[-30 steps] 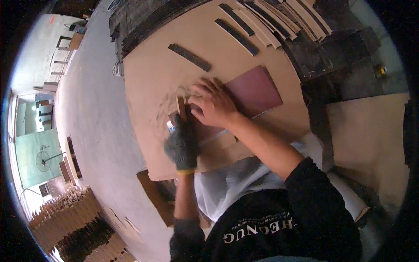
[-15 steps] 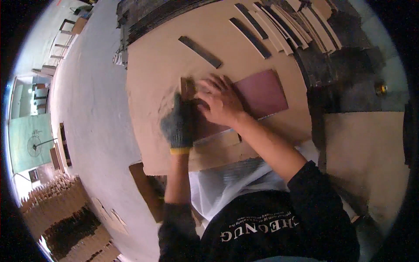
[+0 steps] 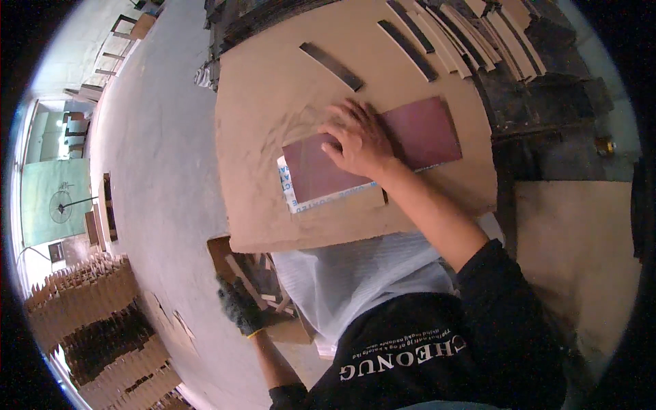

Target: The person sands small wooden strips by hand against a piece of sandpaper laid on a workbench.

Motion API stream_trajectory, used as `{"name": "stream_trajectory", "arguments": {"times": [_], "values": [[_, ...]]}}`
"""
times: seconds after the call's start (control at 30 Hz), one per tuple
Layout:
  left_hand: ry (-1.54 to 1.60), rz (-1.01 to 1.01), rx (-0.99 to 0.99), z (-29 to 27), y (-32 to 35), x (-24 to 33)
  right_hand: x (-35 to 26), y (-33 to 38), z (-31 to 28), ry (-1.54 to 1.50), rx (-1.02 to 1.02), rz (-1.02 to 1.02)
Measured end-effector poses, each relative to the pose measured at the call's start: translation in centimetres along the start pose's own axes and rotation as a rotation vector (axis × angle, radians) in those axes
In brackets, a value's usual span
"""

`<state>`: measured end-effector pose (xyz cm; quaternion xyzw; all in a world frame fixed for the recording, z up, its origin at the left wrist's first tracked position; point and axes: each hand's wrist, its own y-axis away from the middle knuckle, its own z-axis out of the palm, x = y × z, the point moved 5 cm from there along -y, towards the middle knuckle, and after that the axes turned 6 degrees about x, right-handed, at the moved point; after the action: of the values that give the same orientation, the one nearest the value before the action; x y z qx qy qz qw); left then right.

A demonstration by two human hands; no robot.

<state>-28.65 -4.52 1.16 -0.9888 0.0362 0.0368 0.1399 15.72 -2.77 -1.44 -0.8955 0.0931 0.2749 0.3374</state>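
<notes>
Right hand point(image 3: 359, 140): bare, palm down, fingers spread and nearly flat. It presses on the dark red sheet of sandpaper point(image 3: 417, 133), which lies flat on the tan board point(image 3: 273, 89) serving as the work surface. The hand covers the middle of the sheet; red surface shows to the left and to the right of it. The sheet's white backing edge point(image 3: 287, 184) is visible at the left end and along the near edge. Nothing is gripped; the hand rests open on the sheet.

Left hand point(image 3: 239, 306): wears a dark work glove and hangs low, well below the near edge of the board, on the left side of the person. It is beside a brown box point(image 3: 229, 256) that holds thin wooden strips. The fingers appear curled, possibly around a strip, but the view is too dark and small here to tell whether the hand is closed on anything.

Surroundings: one dark narrow strip point(image 3: 331, 66) lies alone on the board, far from the right hand. More dark and pale strips point(image 3: 471, 34) lie in a row at the far right. A white plastic sheet point(image 3: 348, 273) lies near the person's torso, below the board. Stacks of wooden pieces point(image 3: 89, 307) stand on the floor at the near left.
</notes>
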Motion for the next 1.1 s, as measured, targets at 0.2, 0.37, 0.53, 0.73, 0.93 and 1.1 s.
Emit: {"name": "stream_trajectory", "arguments": {"times": [0.2, 0.37, 0.53, 0.73, 0.93, 1.1], "values": [[0.760, 0.463, 0.215, -2.9, -11.3, 20.8, 0.8, 0.5, 0.6, 0.044, -0.055, 0.050], [0.384, 0.661, -0.036, 0.7, -16.9, 42.1, 1.3, 0.4, 1.5, 0.133, 0.066, 0.003], [0.328, 0.549, -0.055, 3.0, -19.1, 46.9, 0.6, 0.5, 2.6, -0.061, -0.132, 0.079], [0.681, 0.489, -0.322, 4.1, -20.4, 33.8, 0.7, 0.4, 0.6, 0.093, 0.020, 0.021], [0.031, 0.665, 0.043, 0.9, -5.2, 23.6, 0.4, 0.3, 0.5, -0.024, -0.010, 0.031], [0.103, 0.637, 0.028, 2.1, -9.3, 27.7, 0.0, 0.5, 1.1, 0.016, 0.062, 0.034]]}}
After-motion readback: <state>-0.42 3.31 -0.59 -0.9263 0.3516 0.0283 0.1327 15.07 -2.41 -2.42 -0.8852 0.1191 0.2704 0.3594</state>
